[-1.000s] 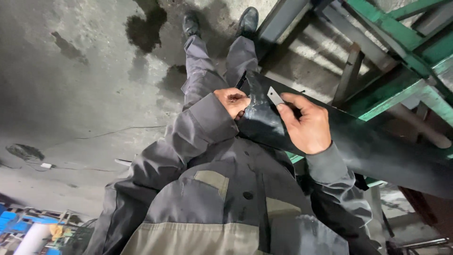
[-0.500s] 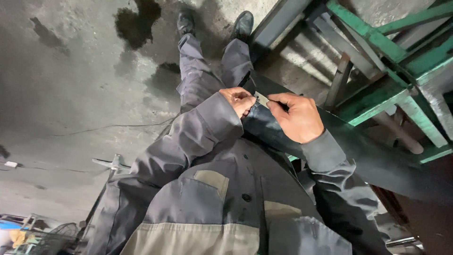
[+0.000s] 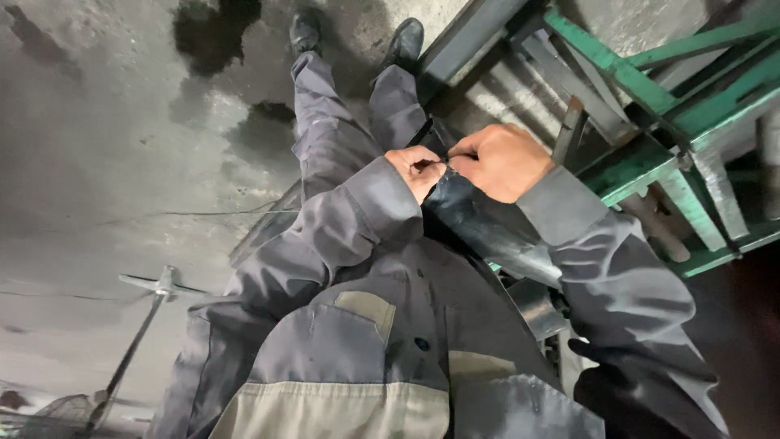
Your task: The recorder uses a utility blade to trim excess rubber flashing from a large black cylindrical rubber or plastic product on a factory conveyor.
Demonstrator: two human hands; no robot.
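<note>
While both hands meet at waist height, the left hand (image 3: 416,169) and right hand (image 3: 497,159) pinch the near end of a dark strip (image 3: 479,223) running rightward beneath the right forearm.

Dim, flat light falls on my grey work jacket (image 3: 357,341). The stained grey concrete floor (image 3: 97,146) shows pale glare patches. My sleeves smear with motion blur, and the wide lens bends the edges.
</note>
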